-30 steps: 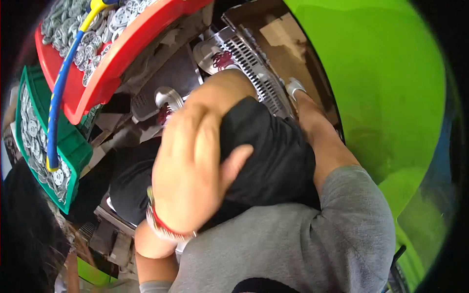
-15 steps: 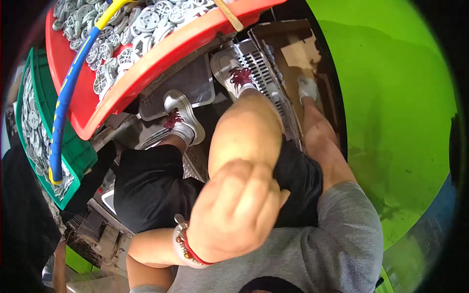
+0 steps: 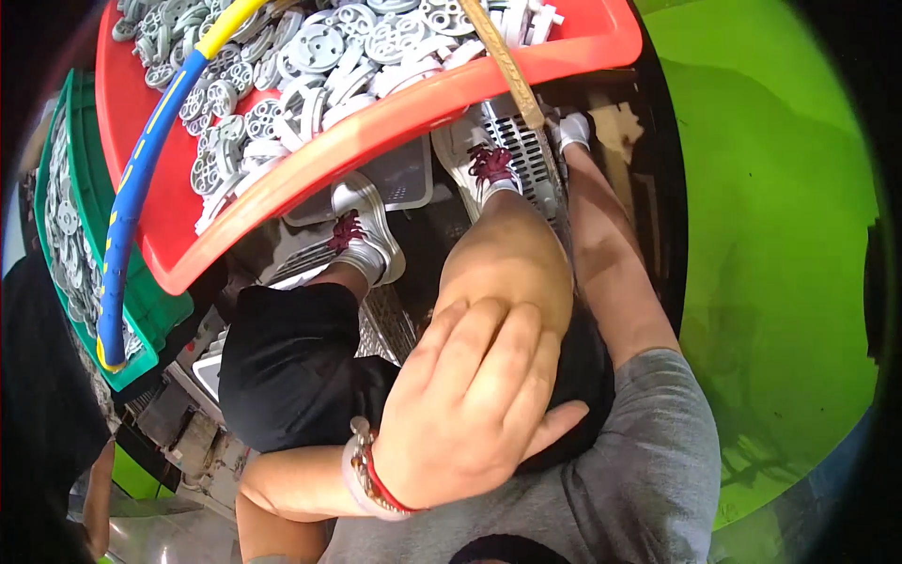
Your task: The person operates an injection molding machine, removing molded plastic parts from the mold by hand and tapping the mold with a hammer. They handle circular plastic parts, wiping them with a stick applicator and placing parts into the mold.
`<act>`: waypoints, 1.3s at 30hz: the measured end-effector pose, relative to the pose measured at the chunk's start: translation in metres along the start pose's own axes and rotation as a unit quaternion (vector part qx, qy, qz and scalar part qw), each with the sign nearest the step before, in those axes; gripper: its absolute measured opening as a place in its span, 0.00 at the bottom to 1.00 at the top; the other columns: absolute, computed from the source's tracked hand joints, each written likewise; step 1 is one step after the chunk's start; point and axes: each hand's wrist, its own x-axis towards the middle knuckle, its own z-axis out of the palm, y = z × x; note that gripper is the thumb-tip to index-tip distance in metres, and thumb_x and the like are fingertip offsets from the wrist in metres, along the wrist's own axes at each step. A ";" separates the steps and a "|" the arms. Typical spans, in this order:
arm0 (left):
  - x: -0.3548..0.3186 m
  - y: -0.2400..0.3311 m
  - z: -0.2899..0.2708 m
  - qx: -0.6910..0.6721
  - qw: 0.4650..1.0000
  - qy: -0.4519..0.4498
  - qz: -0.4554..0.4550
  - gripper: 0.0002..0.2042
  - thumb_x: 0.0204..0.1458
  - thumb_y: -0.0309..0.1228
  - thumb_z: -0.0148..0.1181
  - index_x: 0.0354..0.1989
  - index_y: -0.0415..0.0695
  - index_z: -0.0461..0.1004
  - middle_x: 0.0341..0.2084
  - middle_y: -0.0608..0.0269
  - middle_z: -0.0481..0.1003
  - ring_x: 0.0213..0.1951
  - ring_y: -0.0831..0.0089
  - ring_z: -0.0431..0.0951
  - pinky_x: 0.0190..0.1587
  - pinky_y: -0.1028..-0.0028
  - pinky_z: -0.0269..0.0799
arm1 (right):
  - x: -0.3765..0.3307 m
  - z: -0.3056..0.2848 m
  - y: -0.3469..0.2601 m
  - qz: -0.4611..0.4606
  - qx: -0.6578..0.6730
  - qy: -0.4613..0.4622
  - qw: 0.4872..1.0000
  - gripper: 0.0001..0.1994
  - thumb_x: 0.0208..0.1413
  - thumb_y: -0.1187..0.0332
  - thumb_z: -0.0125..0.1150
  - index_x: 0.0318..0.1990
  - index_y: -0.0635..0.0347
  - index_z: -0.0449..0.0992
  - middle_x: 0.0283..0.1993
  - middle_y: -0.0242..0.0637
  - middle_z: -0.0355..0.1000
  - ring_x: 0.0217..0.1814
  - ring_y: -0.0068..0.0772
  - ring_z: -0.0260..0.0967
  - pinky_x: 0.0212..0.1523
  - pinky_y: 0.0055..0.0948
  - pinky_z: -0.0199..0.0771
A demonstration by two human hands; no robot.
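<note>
My left hand (image 3: 474,404), with a red cord and beaded bracelet on its wrist, lies over my bent knee. Its fingers are stretched out on the skin, the thumb stands apart, and nothing is in it. My right arm reaches down and away past the knee. At its end my right hand (image 3: 572,132) looks white, as if gloved, beside the lower end of a wooden stick (image 3: 507,75); its fingers are too small and dim to read. Above both hands a red tray (image 3: 395,105) holds many grey, wheel-shaped plastic parts (image 3: 315,47).
A blue and yellow curved tube (image 3: 141,179) crosses the tray's left side. Left of it stands a green bin (image 3: 169,305) with similar grey parts. My shoes (image 3: 362,226) rest near grey plastic crates (image 3: 409,174). A bright green surface (image 3: 770,235) fills the right. Another person's dark clothing (image 3: 47,395) shows at left.
My left hand has gone from curled fingers to fingers stretched over the knee. My right hand has moved up and left, toward the red tray. The tray now shows more of its right end.
</note>
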 end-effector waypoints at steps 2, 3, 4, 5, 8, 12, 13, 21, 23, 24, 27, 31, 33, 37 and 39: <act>0.002 0.003 0.002 0.002 0.999 0.027 0.018 0.16 0.34 0.33 0.67 0.29 0.35 0.72 0.31 0.55 0.71 0.34 0.59 0.73 0.35 0.68 0.72 | -0.009 -0.016 -0.012 0.054 0.076 0.007 0.996 0.18 0.43 0.53 0.65 0.28 0.61 0.77 0.25 0.45 0.73 0.26 0.43 0.71 0.31 0.36 0.69; -0.001 0.004 0.003 0.008 0.999 0.032 0.020 0.16 0.34 0.33 0.67 0.29 0.35 0.72 0.31 0.55 0.71 0.34 0.59 0.73 0.35 0.68 0.72 | -0.014 -0.026 -0.020 0.107 0.150 0.014 0.983 0.16 0.44 0.56 0.64 0.25 0.64 0.77 0.22 0.42 0.73 0.23 0.36 0.70 0.29 0.33 0.69; -0.004 0.007 0.004 0.040 0.998 0.033 0.043 0.15 0.34 0.33 0.66 0.28 0.35 0.72 0.32 0.54 0.70 0.34 0.59 0.73 0.35 0.68 0.72 | -0.029 -0.034 -0.029 0.096 0.365 0.037 0.925 0.12 0.48 0.64 0.62 0.21 0.65 0.75 0.19 0.34 0.72 0.21 0.26 0.66 0.25 0.28 0.66; -0.003 0.013 0.006 0.054 0.994 0.042 0.083 0.15 0.35 0.32 0.66 0.28 0.36 0.72 0.32 0.54 0.70 0.34 0.59 0.72 0.35 0.68 0.72 | -0.027 -0.048 0.000 0.163 0.521 0.046 0.837 0.10 0.51 0.70 0.59 0.37 0.68 0.73 0.30 0.38 0.73 0.32 0.28 0.72 0.32 0.27 0.72; -0.015 0.013 0.001 0.058 0.995 0.011 0.077 0.15 0.35 0.31 0.66 0.30 0.35 0.72 0.32 0.53 0.70 0.34 0.59 0.72 0.36 0.69 0.71 | -0.076 -0.086 -0.072 0.170 0.721 0.045 0.670 0.10 0.51 0.76 0.57 0.41 0.68 0.70 0.37 0.45 0.71 0.41 0.38 0.72 0.41 0.33 0.75; -0.016 0.011 0.003 0.055 0.996 0.067 0.033 0.19 0.41 0.36 0.63 0.34 0.32 0.70 0.35 0.51 0.69 0.37 0.56 0.70 0.40 0.67 0.70 | -0.133 -0.176 -0.148 0.138 0.778 -0.042 0.612 0.15 0.51 0.74 0.57 0.46 0.70 0.66 0.43 0.45 0.69 0.44 0.41 0.70 0.46 0.33 0.74; -0.020 0.012 0.002 0.052 0.996 0.064 0.041 0.19 0.41 0.37 0.63 0.34 0.32 0.69 0.35 0.51 0.69 0.38 0.56 0.70 0.41 0.66 0.69 | -0.147 -0.198 -0.161 0.139 0.778 -0.067 0.609 0.14 0.52 0.74 0.57 0.46 0.70 0.67 0.40 0.43 0.71 0.40 0.37 0.71 0.44 0.30 0.74; -0.033 0.009 0.008 0.034 0.977 0.167 0.128 0.12 0.45 0.39 0.57 0.24 0.41 0.71 0.26 0.60 0.68 0.35 0.61 0.69 0.40 0.67 0.66 | -0.215 -0.328 -0.264 -0.139 0.745 -0.237 0.608 0.15 0.52 0.68 0.57 0.44 0.68 0.69 0.45 0.43 0.71 0.47 0.34 0.69 0.53 0.34 0.68; -0.032 0.010 0.010 0.056 0.967 0.231 0.091 0.13 0.43 0.40 0.58 0.24 0.41 0.70 0.25 0.61 0.67 0.34 0.62 0.69 0.38 0.67 0.66 | -0.225 -0.349 -0.287 -0.154 0.731 -0.251 0.616 0.15 0.52 0.68 0.57 0.45 0.69 0.69 0.45 0.43 0.71 0.48 0.34 0.69 0.53 0.35 0.68; -0.034 0.011 0.006 0.036 0.978 0.180 0.100 0.13 0.42 0.39 0.60 0.24 0.40 0.69 0.25 0.59 0.67 0.34 0.60 0.69 0.40 0.66 0.67 | -0.229 -0.355 -0.299 -0.156 0.727 -0.248 0.621 0.16 0.52 0.69 0.57 0.45 0.69 0.68 0.45 0.43 0.71 0.48 0.34 0.69 0.53 0.35 0.68; -0.041 0.013 0.005 0.049 0.979 0.138 0.145 0.12 0.40 0.36 0.61 0.21 0.40 0.68 0.24 0.57 0.67 0.33 0.59 0.68 0.39 0.65 0.66 | -0.244 -0.378 -0.336 -0.177 0.716 -0.270 0.619 0.15 0.51 0.70 0.58 0.46 0.68 0.68 0.46 0.43 0.71 0.49 0.34 0.69 0.53 0.35 0.68; -0.045 0.004 -0.024 0.014 0.964 0.227 0.136 0.09 0.42 0.33 0.61 0.22 0.41 0.69 0.22 0.57 0.68 0.28 0.60 0.70 0.33 0.67 0.68 | -0.254 -0.394 -0.369 -0.189 0.713 -0.325 0.591 0.18 0.51 0.69 0.58 0.48 0.68 0.68 0.47 0.42 0.70 0.50 0.33 0.68 0.54 0.34 0.68; -0.043 -0.009 -0.056 -0.129 0.929 0.347 0.027 0.04 0.49 0.29 0.58 0.28 0.42 0.71 0.22 0.60 0.70 0.22 0.66 0.71 0.27 0.71 0.68 | -0.265 -0.399 -0.380 -0.181 0.719 -0.335 0.581 0.18 0.51 0.69 0.58 0.49 0.69 0.67 0.47 0.42 0.70 0.50 0.33 0.68 0.55 0.33 0.68; -0.030 -0.022 -0.094 -0.585 0.684 0.434 -0.039 0.10 0.59 0.32 0.50 0.39 0.36 0.72 0.29 0.70 0.72 0.32 0.83 0.69 0.35 0.82 0.65 | -0.268 -0.393 -0.381 -0.186 0.664 -0.356 0.631 0.19 0.53 0.67 0.56 0.49 0.68 0.67 0.46 0.41 0.71 0.49 0.33 0.69 0.53 0.32 0.67; -0.030 -0.026 -0.091 -0.565 0.703 0.431 -0.038 0.11 0.59 0.32 0.50 0.41 0.36 0.71 0.30 0.69 0.72 0.33 0.83 0.70 0.37 0.82 0.66 | -0.265 -0.385 -0.383 -0.205 0.645 -0.374 0.634 0.18 0.53 0.66 0.56 0.48 0.68 0.67 0.46 0.41 0.71 0.49 0.32 0.68 0.53 0.32 0.66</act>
